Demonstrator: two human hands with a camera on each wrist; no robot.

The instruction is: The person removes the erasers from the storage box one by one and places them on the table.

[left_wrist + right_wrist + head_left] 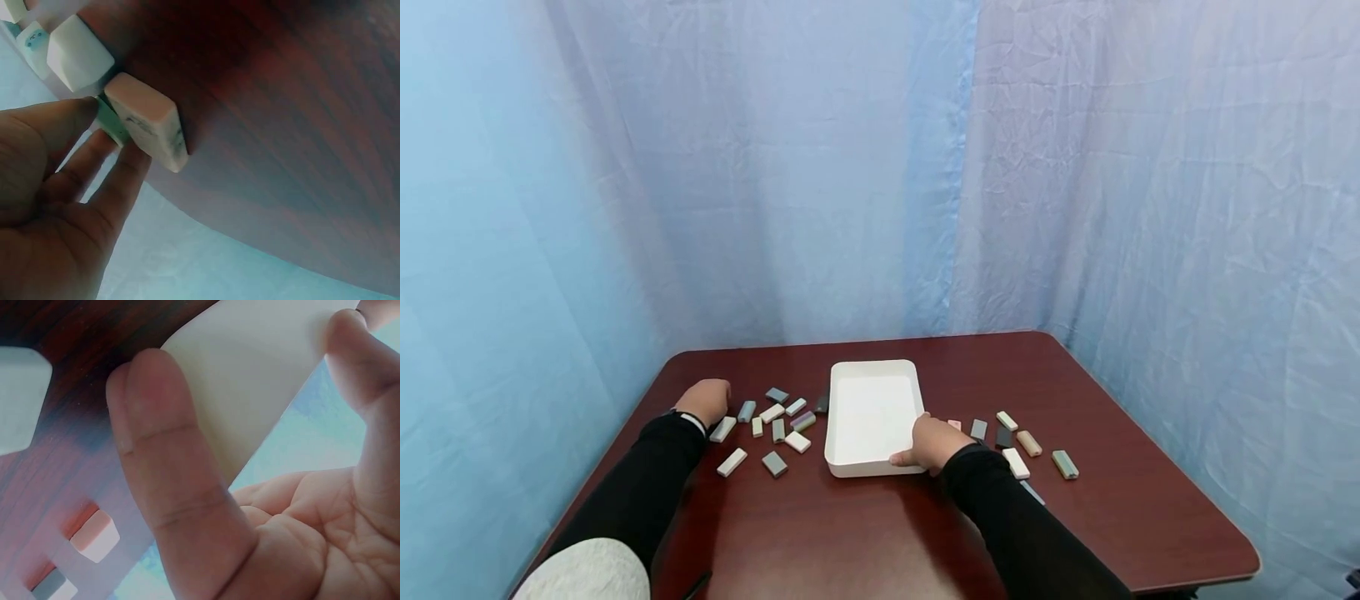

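Note:
On a dark red-brown table stands a white tray with nothing in it. My right hand grips its near right corner. In the right wrist view the thumb lies on one face of the tray wall and a finger curls over the other. My left hand is at the left, among loose blocks. In the left wrist view its thumb and fingers pinch the near end of a cream block lying flat on the table.
Several small cream, grey and green blocks lie left of the tray, and more blocks lie to its right. A white block sits just beyond the cream one. Pale blue curtains close off the back and sides.

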